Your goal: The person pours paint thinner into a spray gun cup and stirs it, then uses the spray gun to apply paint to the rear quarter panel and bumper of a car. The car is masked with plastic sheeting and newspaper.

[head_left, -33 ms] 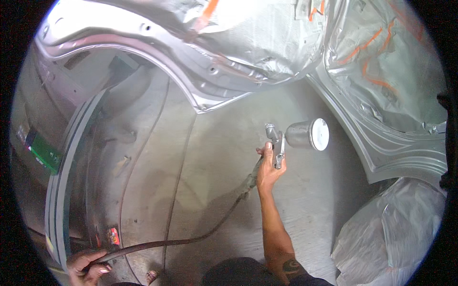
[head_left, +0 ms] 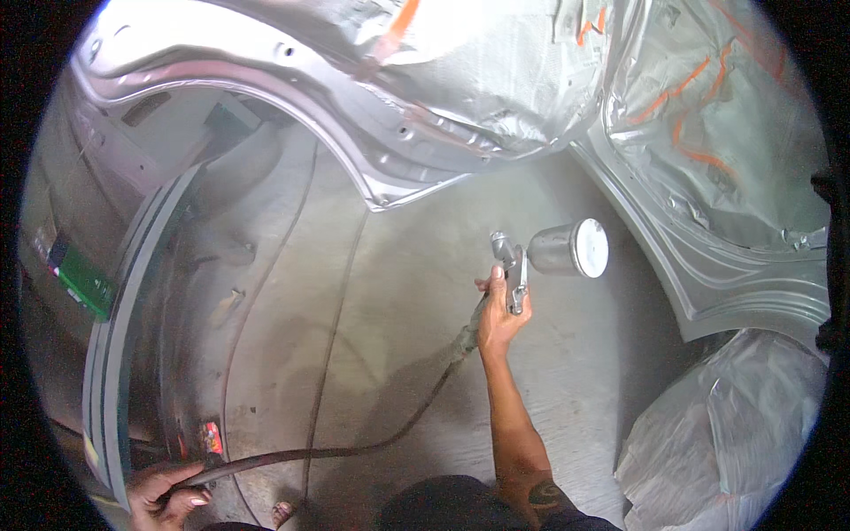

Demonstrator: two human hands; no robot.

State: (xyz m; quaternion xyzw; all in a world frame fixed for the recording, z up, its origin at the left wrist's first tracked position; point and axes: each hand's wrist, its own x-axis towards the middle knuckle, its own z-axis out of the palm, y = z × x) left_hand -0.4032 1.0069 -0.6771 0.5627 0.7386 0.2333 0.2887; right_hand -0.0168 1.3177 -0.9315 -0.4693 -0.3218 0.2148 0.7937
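My right hand [head_left: 502,323] grips a silver spray gun [head_left: 518,270] by its handle, out in front of me above the concrete floor. The gun's round metal cup [head_left: 558,250], with a pale lid, points to the right. From the handle a dark air hose [head_left: 381,442] sags down to the lower left. My left hand [head_left: 164,496] closes its fingers around that hose at the lower left edge. Ahead of the gun, apart from it, is a silver car body panel [head_left: 341,115] with a curved wheel arch.
Silver-coated masking sheet [head_left: 505,62] covers the body above. At right stands another curved silver panel [head_left: 660,257], and below it a bulky thing wrapped in plastic [head_left: 726,434]. A dark, striped panel [head_left: 133,257] lines the left. Thin hoses [head_left: 329,327] lie across the floor.
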